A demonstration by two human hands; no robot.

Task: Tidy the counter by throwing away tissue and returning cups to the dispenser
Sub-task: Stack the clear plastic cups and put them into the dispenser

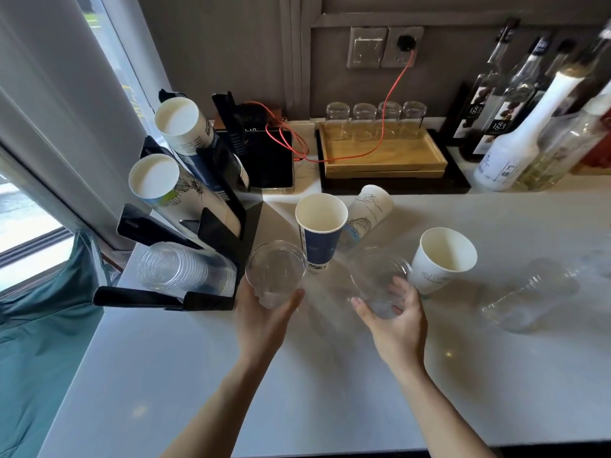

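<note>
My left hand [264, 317] grips a clear plastic cup [275, 269] just right of the black cup dispenser [218, 226]. My right hand [395, 320] holds a second clear plastic cup [377, 276], tilted. The dispenser holds two stacks of paper cups [180, 127] and a stack of clear cups [178, 269] in its lowest slot. On the white counter [297, 375] a blue paper cup [320, 231] stands upright, a white printed paper cup [367, 209] lies on its side behind it, and a white paper cup [441, 257] stands at the right. Another clear cup [529, 295] lies on its side farther right.
A wooden tray [380, 153] with several upturned glasses sits at the back, crossed by a red cable [390, 94]. Syrup bottles [515, 137] crowd the back right. A black device [269, 157] stands behind the dispenser. A green bin bag [43, 325] hangs off the counter's left edge.
</note>
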